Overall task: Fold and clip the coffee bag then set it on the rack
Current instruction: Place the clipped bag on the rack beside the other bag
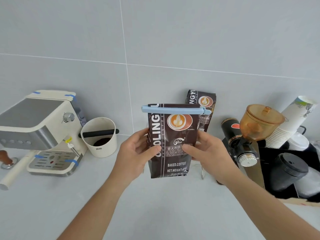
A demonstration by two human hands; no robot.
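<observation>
A dark brown coffee bag (173,135) stands upright above the counter, held between both hands. Its top is folded over and a long light blue clip (174,109) is clamped across the fold. My left hand (136,153) grips the bag's left edge, thumb on the front. On the right edge, my right hand (206,153) grips the same way. A thin wire rack (201,172) shows only partly, low behind the bag to its right. A second coffee bag (205,108) stands behind, against the wall.
A cream espresso machine (39,132) stands at left with a white knock box (100,137) beside it. A coffee grinder (249,134) with an amber hopper, stacked paper cups (292,122) and black lidded cups (289,172) crowd the right side.
</observation>
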